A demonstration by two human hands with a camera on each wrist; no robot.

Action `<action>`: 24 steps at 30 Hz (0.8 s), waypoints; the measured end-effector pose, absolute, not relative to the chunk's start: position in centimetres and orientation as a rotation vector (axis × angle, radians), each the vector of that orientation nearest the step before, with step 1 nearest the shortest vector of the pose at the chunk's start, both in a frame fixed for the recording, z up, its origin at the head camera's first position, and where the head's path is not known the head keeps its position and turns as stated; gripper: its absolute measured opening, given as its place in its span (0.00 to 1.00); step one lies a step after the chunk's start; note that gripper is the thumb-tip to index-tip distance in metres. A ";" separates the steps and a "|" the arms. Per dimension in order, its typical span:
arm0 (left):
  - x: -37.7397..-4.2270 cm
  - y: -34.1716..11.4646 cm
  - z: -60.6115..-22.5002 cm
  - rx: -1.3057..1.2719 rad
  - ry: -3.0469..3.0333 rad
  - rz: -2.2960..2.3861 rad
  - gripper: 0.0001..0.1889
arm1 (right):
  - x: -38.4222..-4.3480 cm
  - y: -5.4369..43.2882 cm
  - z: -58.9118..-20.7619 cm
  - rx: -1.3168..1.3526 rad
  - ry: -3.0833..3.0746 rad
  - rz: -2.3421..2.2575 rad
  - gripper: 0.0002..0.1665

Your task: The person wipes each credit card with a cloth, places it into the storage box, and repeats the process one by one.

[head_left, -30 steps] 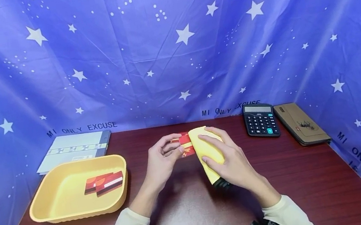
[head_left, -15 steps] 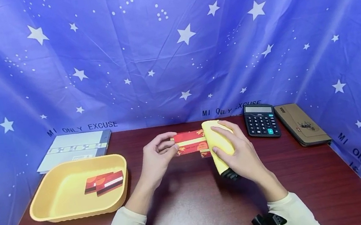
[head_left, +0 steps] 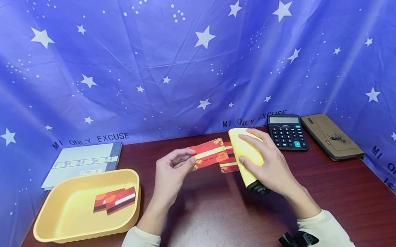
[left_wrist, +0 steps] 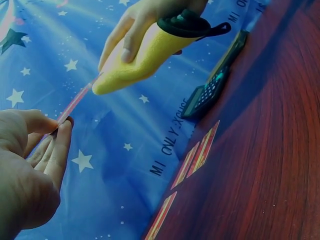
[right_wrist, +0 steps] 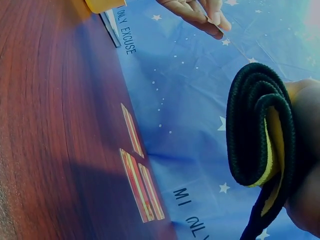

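Above the middle of the table my left hand (head_left: 170, 175) pinches a red card (head_left: 208, 153) with a pale gold stripe by its left end, thumb against fingers. My right hand (head_left: 272, 165) grips a folded yellow cloth (head_left: 245, 157) with black edging, just right of that card. In the left wrist view the cloth's tip (left_wrist: 102, 87) meets the far end of the thin, edge-on card (left_wrist: 75, 105). Three more red-and-gold cards lie on the table below, among them a larger-looking card (right_wrist: 136, 187) in the right wrist view; in the head view they are partly hidden.
A yellow plastic basin (head_left: 56, 213) stands at the left, holding two overlapping red cards (head_left: 121, 200). Behind it lies a grey-and-white boxed notebook (head_left: 78, 155). At the back right are a black calculator (head_left: 287, 133) and a brown zip wallet (head_left: 329, 133).
My right hand and the cloth have slid right along the card, uncovering most of its face and part of the cards beneath. My left hand keeps its pinch, having shifted slightly left.
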State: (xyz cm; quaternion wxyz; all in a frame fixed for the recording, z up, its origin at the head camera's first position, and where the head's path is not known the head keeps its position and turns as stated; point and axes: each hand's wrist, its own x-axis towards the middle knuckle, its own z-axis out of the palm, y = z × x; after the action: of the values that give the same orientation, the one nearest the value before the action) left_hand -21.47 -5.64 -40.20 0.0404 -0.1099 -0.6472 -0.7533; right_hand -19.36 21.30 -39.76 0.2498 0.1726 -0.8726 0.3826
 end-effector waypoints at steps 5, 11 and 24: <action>-21.5 -5.5 -40.3 -0.290 -2.068 -2.272 0.14 | -19.4 21.4 -39.8 0.464 -2.377 1.047 0.36; -21.4 -5.6 -40.2 -0.317 -2.087 -2.313 0.14 | -19.5 21.6 -39.8 0.460 -2.379 1.048 0.35; -21.4 -5.8 -40.2 -0.421 -2.012 -2.364 0.17 | -19.4 21.7 -39.8 0.454 -2.376 1.060 0.36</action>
State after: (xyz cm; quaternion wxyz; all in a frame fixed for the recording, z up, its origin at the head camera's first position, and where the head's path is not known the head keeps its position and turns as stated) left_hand -21.43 -5.80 -40.20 0.0043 -0.1343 -0.6422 -0.7547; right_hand -19.44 21.67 -39.82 0.2479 0.1665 -0.8716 0.3887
